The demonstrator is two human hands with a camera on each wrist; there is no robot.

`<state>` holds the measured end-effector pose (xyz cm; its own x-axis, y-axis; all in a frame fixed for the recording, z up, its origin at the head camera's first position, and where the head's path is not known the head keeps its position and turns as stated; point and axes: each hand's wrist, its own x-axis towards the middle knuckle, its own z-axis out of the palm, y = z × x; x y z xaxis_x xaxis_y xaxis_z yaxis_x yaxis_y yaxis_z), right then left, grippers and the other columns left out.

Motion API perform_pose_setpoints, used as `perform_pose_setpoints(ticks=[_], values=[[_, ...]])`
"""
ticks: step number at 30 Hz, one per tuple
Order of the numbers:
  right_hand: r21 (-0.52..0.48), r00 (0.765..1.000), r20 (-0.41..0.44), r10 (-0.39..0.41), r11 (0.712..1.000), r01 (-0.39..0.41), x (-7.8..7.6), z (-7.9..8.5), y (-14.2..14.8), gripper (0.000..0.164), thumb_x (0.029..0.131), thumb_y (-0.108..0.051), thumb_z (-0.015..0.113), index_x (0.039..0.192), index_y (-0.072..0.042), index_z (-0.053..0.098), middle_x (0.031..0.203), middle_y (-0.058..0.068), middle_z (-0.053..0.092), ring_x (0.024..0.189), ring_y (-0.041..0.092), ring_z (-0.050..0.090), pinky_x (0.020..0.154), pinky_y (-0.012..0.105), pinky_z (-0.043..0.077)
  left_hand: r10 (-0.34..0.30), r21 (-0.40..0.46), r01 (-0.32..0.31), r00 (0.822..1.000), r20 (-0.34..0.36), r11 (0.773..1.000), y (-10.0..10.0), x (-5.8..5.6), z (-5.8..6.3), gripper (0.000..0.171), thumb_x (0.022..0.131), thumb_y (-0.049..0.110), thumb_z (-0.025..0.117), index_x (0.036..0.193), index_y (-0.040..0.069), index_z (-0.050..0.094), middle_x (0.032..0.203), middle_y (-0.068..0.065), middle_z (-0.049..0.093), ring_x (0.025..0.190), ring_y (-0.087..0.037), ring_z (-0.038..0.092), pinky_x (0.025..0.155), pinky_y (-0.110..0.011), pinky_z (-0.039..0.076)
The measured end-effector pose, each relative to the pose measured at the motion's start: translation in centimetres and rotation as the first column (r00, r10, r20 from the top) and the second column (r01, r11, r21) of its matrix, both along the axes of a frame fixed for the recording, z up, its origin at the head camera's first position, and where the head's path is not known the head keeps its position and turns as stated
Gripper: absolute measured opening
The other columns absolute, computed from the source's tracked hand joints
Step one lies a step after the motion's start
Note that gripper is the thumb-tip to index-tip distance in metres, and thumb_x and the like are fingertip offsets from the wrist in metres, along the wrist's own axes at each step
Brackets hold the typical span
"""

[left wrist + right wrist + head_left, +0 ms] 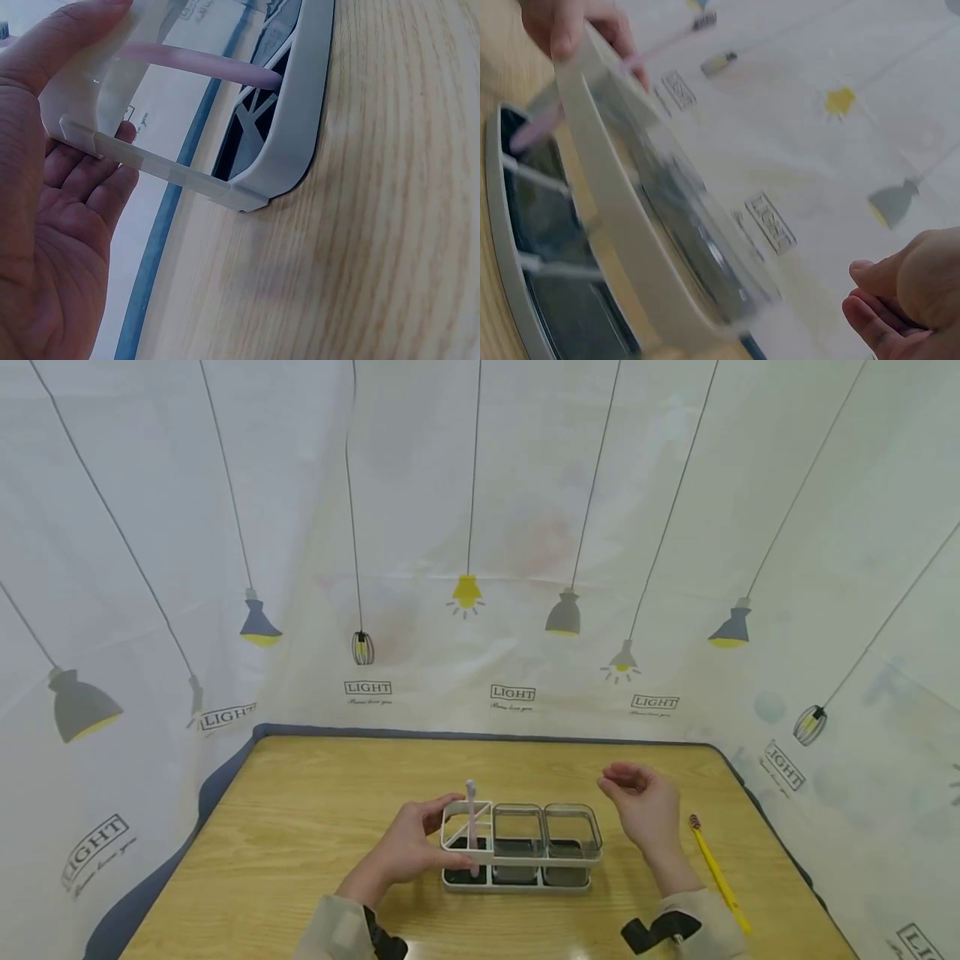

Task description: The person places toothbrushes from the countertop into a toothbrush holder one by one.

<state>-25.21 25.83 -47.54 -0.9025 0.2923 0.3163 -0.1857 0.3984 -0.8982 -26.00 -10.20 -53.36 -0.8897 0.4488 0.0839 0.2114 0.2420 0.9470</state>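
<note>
A white toothbrush holder (525, 862) with an upper frame and a dark-lined base stands on the table. My left hand (408, 845) grips its left end, thumb along the front and fingers behind. A pink toothbrush (472, 822) stands upright in the divided left compartment; in the left wrist view its handle (217, 66) reaches down to the base. Two clear cups, the left cup (517, 816) and the right cup (570, 817), sit in the other slots. Just off the holder's right end, my right hand (648, 810) hovers with fingers loosely curled, holding nothing.
On the wooden table (300, 810), to the right of my right hand, lies a yellow toothbrush (716, 872) with a reddish head. A pale curtain (412, 510) printed with hanging lamps encloses the table's back and sides.
</note>
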Motion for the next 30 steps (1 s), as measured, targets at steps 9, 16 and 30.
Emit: perform_pose_setpoints(ticks=[9, 16, 30], values=[[0.174, 0.987, 0.075, -0.139, 0.977, 0.125, -0.3, -1.8, 6.0, 0.025, 0.091, -0.001, 0.083, 0.112, 0.009, 0.075, 0.103, 0.022, 0.077, 0.084, 0.014, 0.074, 0.067, 0.010, 0.052, -0.007, -0.008, 0.007, 1.000, -0.026, 1.000, -0.1, -0.2, 0.0, 0.091, 0.071, 0.033, 0.102, 0.151, 0.020, 0.060, 0.148, -0.007, 0.061, 0.140, -0.030, 0.054, 0.114, -0.051, 0.043], [0.260, 0.968, 0.189, -0.162, 0.959, 0.110, 0.2, -4.0, 9.0, 0.032, 0.093, -0.006, 0.080, 0.116, 0.014, 0.071, 0.105, 0.025, 0.076, 0.095, 0.039, 0.074, 0.064, 0.016, 0.053, -0.006, -0.012, 0.006, 1.000, -0.016, 1.000, 0.0, 0.0, -0.2, 0.090, 0.072, 0.033, 0.101, 0.151, 0.019, 0.060, 0.146, -0.004, 0.063, 0.139, -0.026, 0.055, 0.114, -0.049, 0.043], [0.361, 0.925, 0.334, -0.178, 0.931, 0.049, -0.8, -8.2, 11.4, 0.030, 0.088, -0.003, 0.078, 0.107, 0.018, 0.069, 0.093, 0.025, 0.073, 0.082, 0.038, 0.071, 0.068, 0.045, 0.060, -0.008, -0.017, 0.008, 1.000, -0.006, 1.000, 0.0, -0.1, 0.0, 0.088, 0.071, 0.036, 0.102, 0.148, 0.023, 0.062, 0.148, 0.000, 0.061, 0.141, -0.023, 0.053, 0.115, -0.051, 0.042]])
